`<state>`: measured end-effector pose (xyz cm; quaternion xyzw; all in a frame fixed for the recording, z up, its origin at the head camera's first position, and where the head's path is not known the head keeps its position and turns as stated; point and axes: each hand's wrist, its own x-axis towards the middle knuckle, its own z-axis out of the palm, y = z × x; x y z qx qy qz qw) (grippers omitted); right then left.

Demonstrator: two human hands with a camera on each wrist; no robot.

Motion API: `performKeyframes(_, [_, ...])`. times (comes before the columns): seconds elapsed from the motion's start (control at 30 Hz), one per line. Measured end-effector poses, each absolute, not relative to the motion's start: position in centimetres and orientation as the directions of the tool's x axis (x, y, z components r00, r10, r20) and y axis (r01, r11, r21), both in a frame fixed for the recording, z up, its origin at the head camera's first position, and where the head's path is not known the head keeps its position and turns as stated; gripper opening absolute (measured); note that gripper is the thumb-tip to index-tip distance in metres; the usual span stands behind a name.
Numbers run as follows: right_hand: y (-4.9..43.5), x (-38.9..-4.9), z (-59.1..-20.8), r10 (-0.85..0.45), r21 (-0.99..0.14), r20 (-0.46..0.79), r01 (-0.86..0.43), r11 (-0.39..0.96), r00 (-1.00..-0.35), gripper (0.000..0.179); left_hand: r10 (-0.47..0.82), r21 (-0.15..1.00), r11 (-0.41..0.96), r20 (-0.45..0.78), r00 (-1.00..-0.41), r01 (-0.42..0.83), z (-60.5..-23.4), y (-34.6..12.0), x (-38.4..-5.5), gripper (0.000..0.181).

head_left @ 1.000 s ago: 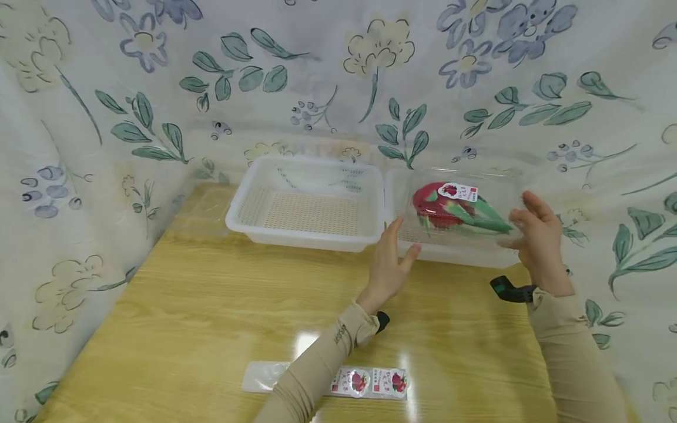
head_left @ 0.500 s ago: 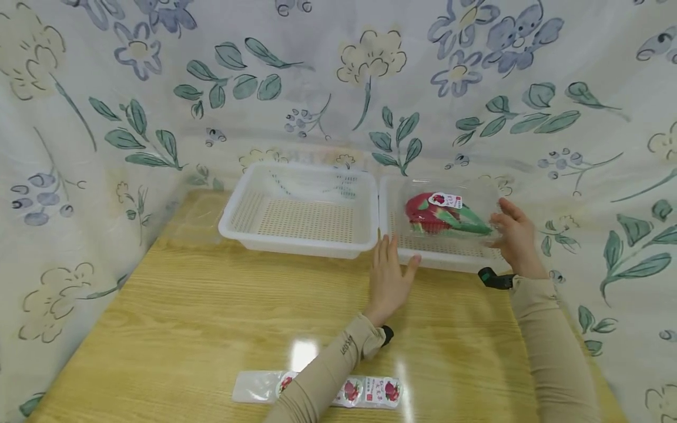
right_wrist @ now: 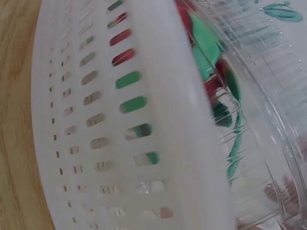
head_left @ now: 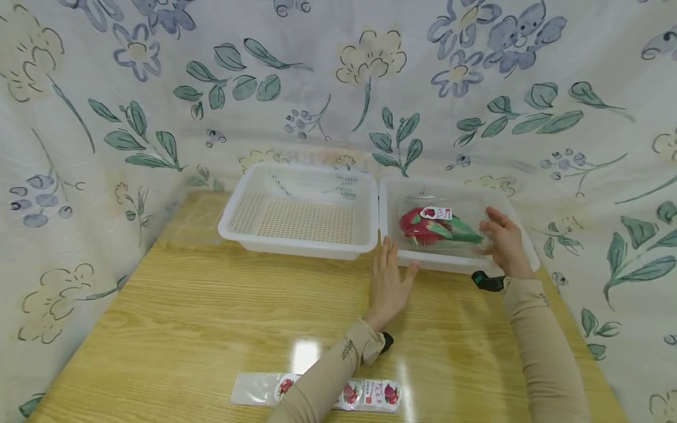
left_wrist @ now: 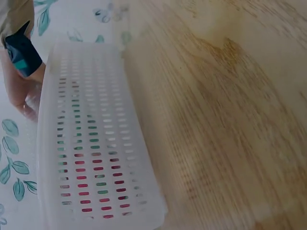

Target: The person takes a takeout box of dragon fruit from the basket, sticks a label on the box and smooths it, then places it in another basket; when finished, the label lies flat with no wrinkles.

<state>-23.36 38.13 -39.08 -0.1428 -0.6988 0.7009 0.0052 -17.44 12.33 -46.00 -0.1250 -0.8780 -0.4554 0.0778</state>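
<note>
In the head view a clear plastic box sits down inside the right white basket. A red and green dragon fruit lies in the box, under a white sticker on top. My right hand grips the box's right end, its fingertips partly hidden. At the basket's front left corner, my left hand rests with fingers straight against the rim. The left wrist view shows the slotted basket wall with fruit colours behind it. Close up in the right wrist view are the rim and the box's ribbed side.
A second white basket stands directly left of the first. Farther left lies a clear plastic piece. Near the table's front is a strip of dragon fruit stickers, partly behind my left sleeve. A floral curtain hangs behind the table.
The right hand has lowered the box from above the basket down into it, moving slightly left. My left hand has come to the basket's front corner and stayed there.
</note>
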Motion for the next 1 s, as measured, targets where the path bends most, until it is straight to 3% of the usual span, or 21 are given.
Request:
performKeyframes(0.23, [38.1, -23.7, -39.9, 0.184, -0.977, -0.209, 0.214, 0.004, -0.96, 0.064, 0.158, 0.784, 0.553, 0.234, -0.959, 0.282, -46.4, 12.3, -17.5, 0.066])
performKeyframes(0.73, [38.9, -24.4, -40.2, 0.129, -0.925, -0.182, 0.215, 0.312, -0.975, 0.064, 0.156, 0.776, 0.573, 0.213, -0.964, 0.264, -46.6, 12.3, -17.6, 0.064])
performKeyframes(1.0, [39.2, -24.3, -40.6, 0.196, -0.854, -0.223, 0.288, 0.434, -0.955, 0.069, 0.163, 0.779, 0.57, 0.205, -0.965, 0.262, -46.5, 12.4, -17.4, 0.064])
